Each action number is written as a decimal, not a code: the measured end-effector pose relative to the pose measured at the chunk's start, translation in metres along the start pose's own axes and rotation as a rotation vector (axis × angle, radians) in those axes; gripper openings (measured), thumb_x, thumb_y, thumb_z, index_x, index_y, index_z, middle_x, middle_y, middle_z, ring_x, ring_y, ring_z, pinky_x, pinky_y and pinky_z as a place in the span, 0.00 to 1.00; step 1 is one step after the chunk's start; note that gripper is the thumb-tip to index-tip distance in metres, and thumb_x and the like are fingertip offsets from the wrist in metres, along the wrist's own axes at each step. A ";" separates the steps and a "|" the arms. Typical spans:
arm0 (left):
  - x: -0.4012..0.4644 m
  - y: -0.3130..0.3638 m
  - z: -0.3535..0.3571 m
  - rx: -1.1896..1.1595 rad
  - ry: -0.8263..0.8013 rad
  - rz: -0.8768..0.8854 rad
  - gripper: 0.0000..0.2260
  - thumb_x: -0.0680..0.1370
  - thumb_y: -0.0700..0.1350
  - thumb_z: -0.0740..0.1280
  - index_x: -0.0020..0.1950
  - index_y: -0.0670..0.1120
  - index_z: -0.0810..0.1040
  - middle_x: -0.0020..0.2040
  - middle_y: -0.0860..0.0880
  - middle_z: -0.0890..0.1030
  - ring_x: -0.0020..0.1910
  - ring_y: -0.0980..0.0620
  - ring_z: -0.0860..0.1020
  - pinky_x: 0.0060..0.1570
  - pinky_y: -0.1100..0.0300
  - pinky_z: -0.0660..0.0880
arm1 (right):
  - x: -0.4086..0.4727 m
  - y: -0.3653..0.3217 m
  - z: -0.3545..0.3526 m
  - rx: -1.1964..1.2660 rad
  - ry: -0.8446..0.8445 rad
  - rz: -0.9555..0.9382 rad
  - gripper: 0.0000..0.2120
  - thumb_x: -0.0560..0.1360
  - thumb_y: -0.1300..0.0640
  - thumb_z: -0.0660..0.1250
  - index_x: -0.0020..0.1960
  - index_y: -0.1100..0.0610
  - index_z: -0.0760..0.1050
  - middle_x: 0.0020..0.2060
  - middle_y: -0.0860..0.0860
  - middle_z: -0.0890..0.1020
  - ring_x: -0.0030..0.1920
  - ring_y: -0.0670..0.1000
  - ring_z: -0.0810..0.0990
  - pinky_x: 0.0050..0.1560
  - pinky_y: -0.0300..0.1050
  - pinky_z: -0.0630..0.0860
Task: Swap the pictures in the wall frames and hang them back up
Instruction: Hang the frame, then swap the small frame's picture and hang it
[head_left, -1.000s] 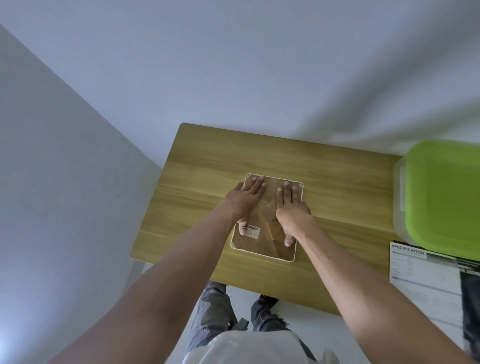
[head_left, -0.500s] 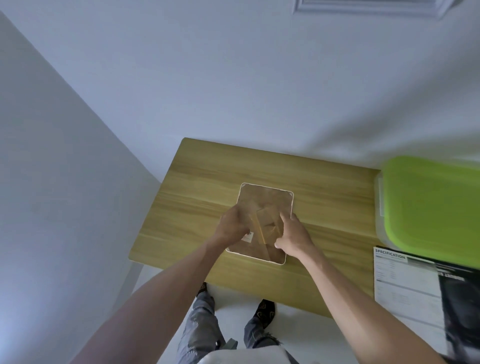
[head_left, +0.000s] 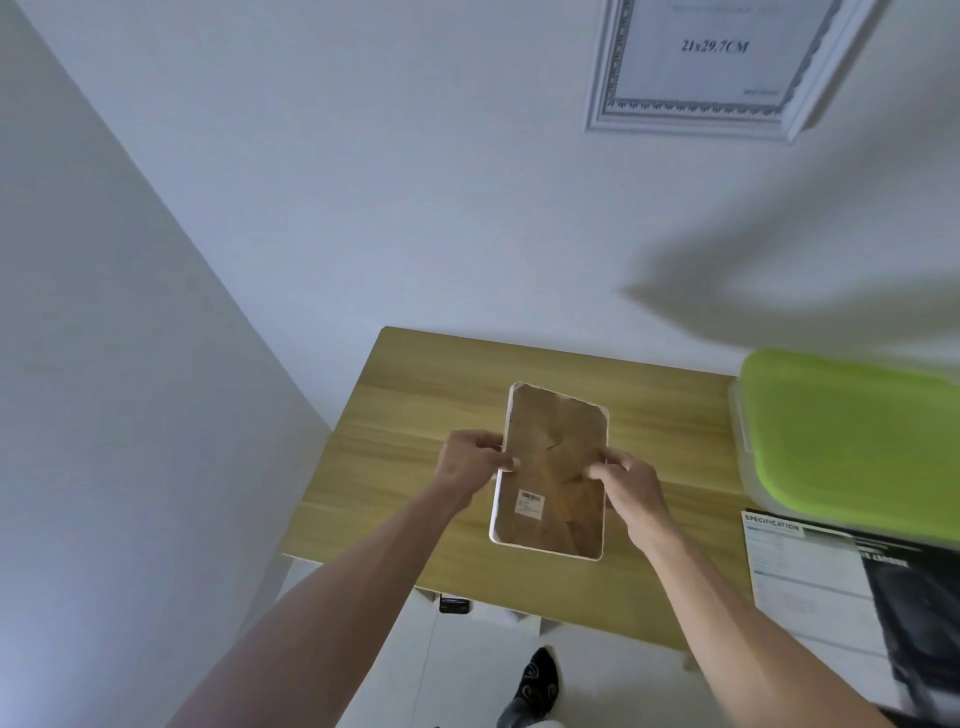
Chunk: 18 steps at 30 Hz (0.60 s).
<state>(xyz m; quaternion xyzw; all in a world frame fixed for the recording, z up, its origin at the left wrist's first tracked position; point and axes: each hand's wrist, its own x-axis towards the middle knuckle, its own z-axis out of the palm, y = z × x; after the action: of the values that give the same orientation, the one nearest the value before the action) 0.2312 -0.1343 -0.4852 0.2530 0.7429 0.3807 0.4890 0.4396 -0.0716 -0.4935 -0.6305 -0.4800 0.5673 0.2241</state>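
Note:
A small white-rimmed picture frame (head_left: 550, 514) is held above the wooden table (head_left: 415, 415), its brown back board with a barcode sticker facing me. My left hand (head_left: 470, 460) grips its left edge, thumb on the back. My right hand (head_left: 626, 480) grips the right edge the same way. A larger white ornate frame (head_left: 613, 67) hangs on the wall at the upper right, showing a sheet printed "21x29,7CM".
A clear storage box with a green lid (head_left: 852, 441) stands at the table's right end. A printed "SPECIFICATION" sheet (head_left: 800, 582) lies in front of it. Walls meet in a corner on the left. My shoe (head_left: 537, 675) shows on the white floor below.
Both hands went from pressing flat on the frame's back to gripping its side edges. The frame has come up off the table, and my view has tilted up to the wall frame.

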 end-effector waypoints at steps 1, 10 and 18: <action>-0.004 0.003 -0.004 0.000 -0.004 0.032 0.16 0.64 0.35 0.76 0.51 0.43 0.86 0.44 0.49 0.87 0.45 0.50 0.84 0.44 0.60 0.78 | -0.006 -0.001 0.002 0.014 0.011 -0.010 0.10 0.72 0.61 0.69 0.47 0.47 0.82 0.47 0.45 0.84 0.47 0.44 0.81 0.50 0.47 0.78; -0.061 0.036 -0.019 0.103 0.082 0.344 0.13 0.64 0.39 0.74 0.46 0.52 0.86 0.38 0.56 0.86 0.39 0.58 0.84 0.44 0.58 0.81 | -0.066 -0.080 0.032 -0.135 0.084 -0.379 0.13 0.74 0.43 0.70 0.56 0.47 0.82 0.48 0.39 0.84 0.50 0.42 0.82 0.52 0.43 0.79; -0.106 0.045 -0.018 0.237 0.147 0.713 0.14 0.66 0.44 0.78 0.49 0.49 0.82 0.43 0.55 0.81 0.40 0.57 0.80 0.44 0.53 0.79 | -0.108 -0.128 0.039 -0.045 0.173 -0.365 0.07 0.70 0.53 0.74 0.42 0.56 0.80 0.38 0.51 0.86 0.39 0.54 0.86 0.47 0.56 0.83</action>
<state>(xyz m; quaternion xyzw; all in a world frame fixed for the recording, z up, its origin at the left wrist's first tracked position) 0.2567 -0.1927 -0.3879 0.5223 0.6804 0.4553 0.2386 0.3697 -0.1184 -0.3439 -0.5844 -0.5777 0.4500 0.3495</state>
